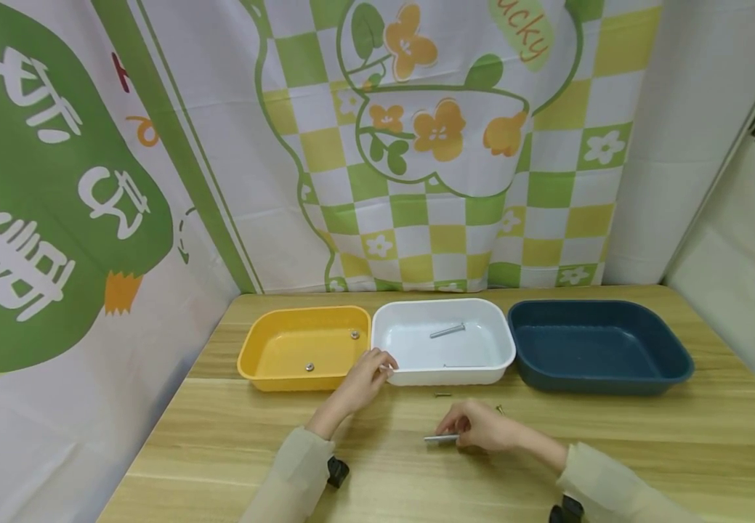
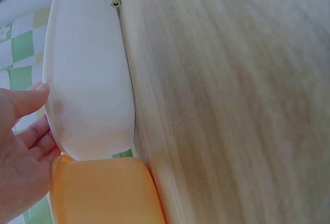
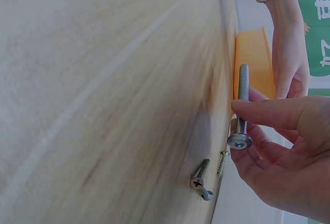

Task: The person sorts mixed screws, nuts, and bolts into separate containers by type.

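My left hand (image 1: 365,378) is at the near left corner of a white tray (image 1: 443,377). In the left wrist view the thumb lies against the rim, with the curled fingers going behind it. My right hand (image 1: 482,426) pinches a silver bolt (image 3: 242,100) between thumb and fingers, above the table; its round socket head and threaded shank show in the right wrist view. A small screw (image 1: 442,394) lies just in front of the white tray. Another screw (image 1: 500,410) lies behind my right hand. Inside the white tray is a larger bolt (image 1: 447,331).
A yellow tray (image 1: 266,382) on the left holds two small nuts, one nut (image 1: 309,367) near its front. On the right stands a dark blue tray (image 1: 602,385). All three trays stand in a row on the wooden table (image 1: 220,465), before a printed curtain (image 1: 416,218).
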